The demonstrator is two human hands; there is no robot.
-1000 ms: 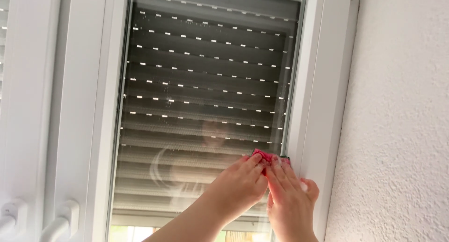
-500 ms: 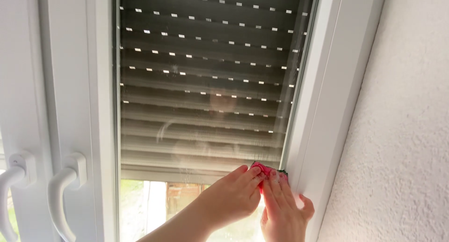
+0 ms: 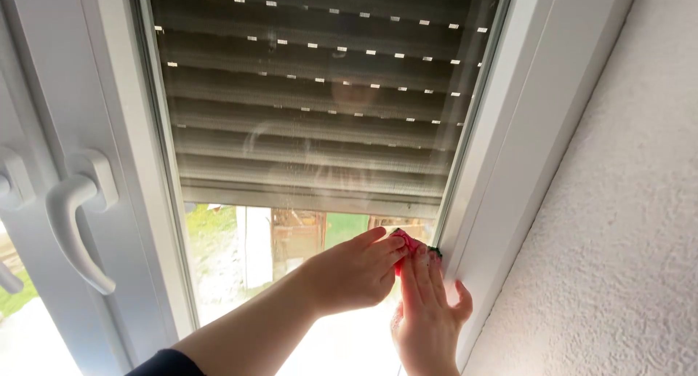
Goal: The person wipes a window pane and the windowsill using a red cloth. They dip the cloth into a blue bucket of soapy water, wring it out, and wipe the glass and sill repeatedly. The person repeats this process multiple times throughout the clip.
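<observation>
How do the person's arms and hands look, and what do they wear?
Both hands are bare: no gloves, rings or watch show. The left hand continues into a long bare forearm, with the edge of a dark sleeve near the elbow. The right hand is cut off at the wrist by the picture edge, so no sleeve is visible there.

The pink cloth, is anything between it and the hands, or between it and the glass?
Nothing visible. Both hands, left hand and right hand, press the pink cloth flat against the window glass beside the white frame.
</observation>
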